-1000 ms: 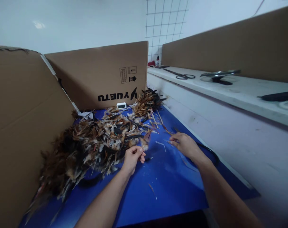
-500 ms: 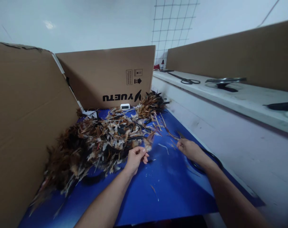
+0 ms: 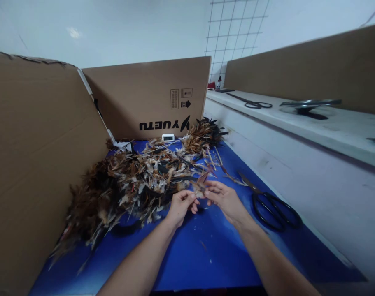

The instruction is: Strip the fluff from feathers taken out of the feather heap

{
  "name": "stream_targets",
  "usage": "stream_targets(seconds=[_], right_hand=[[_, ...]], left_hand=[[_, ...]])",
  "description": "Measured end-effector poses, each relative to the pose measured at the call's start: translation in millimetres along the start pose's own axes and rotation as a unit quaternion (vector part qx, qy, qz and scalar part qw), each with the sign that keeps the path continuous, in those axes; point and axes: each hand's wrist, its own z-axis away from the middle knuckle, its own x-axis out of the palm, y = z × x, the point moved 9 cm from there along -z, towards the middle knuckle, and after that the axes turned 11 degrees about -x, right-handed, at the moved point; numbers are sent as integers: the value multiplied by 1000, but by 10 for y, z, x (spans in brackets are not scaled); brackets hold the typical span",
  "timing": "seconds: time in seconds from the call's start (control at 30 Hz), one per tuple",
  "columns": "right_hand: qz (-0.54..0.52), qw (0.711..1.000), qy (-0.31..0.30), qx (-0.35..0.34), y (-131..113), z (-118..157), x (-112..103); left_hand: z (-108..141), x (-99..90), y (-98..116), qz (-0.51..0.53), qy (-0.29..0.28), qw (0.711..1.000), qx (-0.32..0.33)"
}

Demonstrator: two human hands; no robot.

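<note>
Between my hands is a small brown feather tuft [image 3: 201,186], its tips pointing up and away. My left hand [image 3: 182,205] pinches its base between thumb and fingers. My right hand [image 3: 222,200] closes its thumb and fingertips on the tuft's right side. A large loose pile of brown, black and white feathers [image 3: 138,176] spreads over the blue table surface [image 3: 187,250] to the left. Black-handled scissors [image 3: 275,209] lie right of my right hand. A denser feather bundle [image 3: 202,133] rests at the back of the table.
Cardboard panels [image 3: 128,90] stand at the left and back. A small white digital device [image 3: 168,137] sits by the back panel. On the right, a raised white ledge [image 3: 280,119] holds another pair of scissors [image 3: 257,104] and a round metal object [image 3: 310,103].
My right hand has moved left from beside the scissors to the tuft in my left hand, uncovering the scissors' handles. The view has shifted slightly.
</note>
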Motion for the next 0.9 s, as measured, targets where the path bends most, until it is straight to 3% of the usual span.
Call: stream_targets(seconds=[0.17, 0.43, 0.9], right_hand=[[-45, 999, 11, 28, 145, 30, -9], [-128, 991, 13, 43, 144, 79, 11], [37, 995, 47, -74, 45, 54, -104]], left_hand=[[-5, 2, 0, 10, 4, 1000, -3], [5, 3, 7, 8, 6, 1000, -2], [-6, -12, -12, 13, 18, 1000, -6]])
